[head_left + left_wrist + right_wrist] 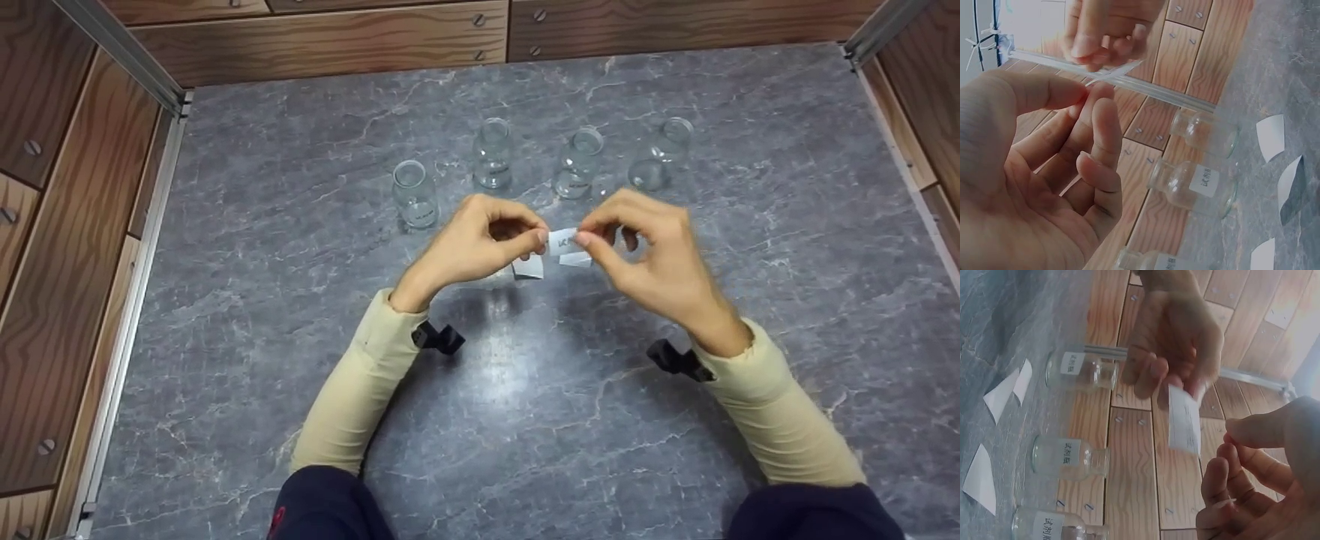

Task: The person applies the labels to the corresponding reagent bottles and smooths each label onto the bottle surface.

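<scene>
My left hand (478, 238) pinches a small white label (561, 242) with dark writing between thumb and forefinger. My right hand (660, 259) is at the label's other end, overlapping it in the head view. In the right wrist view a narrow gap shows between that label (1183, 421) and the right fingertips (1230, 449), whose thumb and forefinger meet; I cannot tell whether they pinch anything thin. Beyond the hands stand several clear glass bottles, among them the leftmost bottle (415, 199). A bottle (1204, 181) in the left wrist view wears a white label with characters.
Curled white paper pieces, such as one paper (529, 268) under the hands and another paper (980, 479), lie on the grey marbled table (480, 420). The rightmost bottle (649, 175) shows no label. Wood-patterned panels (322, 41) and metal rails border the table.
</scene>
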A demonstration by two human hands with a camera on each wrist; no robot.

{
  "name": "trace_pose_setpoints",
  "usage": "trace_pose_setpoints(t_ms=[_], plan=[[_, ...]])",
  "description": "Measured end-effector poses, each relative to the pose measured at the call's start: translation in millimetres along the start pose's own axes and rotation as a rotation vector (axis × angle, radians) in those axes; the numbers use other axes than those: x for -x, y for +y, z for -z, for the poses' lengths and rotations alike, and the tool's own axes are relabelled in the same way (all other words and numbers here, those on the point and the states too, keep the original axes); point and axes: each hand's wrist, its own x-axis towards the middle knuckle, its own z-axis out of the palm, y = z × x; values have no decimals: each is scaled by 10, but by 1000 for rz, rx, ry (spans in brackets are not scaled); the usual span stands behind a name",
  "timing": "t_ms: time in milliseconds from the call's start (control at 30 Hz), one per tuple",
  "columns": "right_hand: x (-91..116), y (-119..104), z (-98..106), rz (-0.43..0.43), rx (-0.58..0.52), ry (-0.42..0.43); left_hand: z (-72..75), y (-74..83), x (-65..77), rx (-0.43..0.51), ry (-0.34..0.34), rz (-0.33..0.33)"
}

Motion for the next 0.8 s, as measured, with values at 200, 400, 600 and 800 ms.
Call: trace_pose_setpoints(t_ms=[200,400,600,800], plan=[[27,9,-104,63,45,-26,-47,-30,-20,-52,28,-69],[26,48,-141,53,54,-22,-62,-43,-33,-61,31,-88],[26,65,-152,22,22,-31,-74,-47,-36,-53,26,-86],[28,66,-157,4,-12,-25,-94,-38,-38,-44,15,-81]])
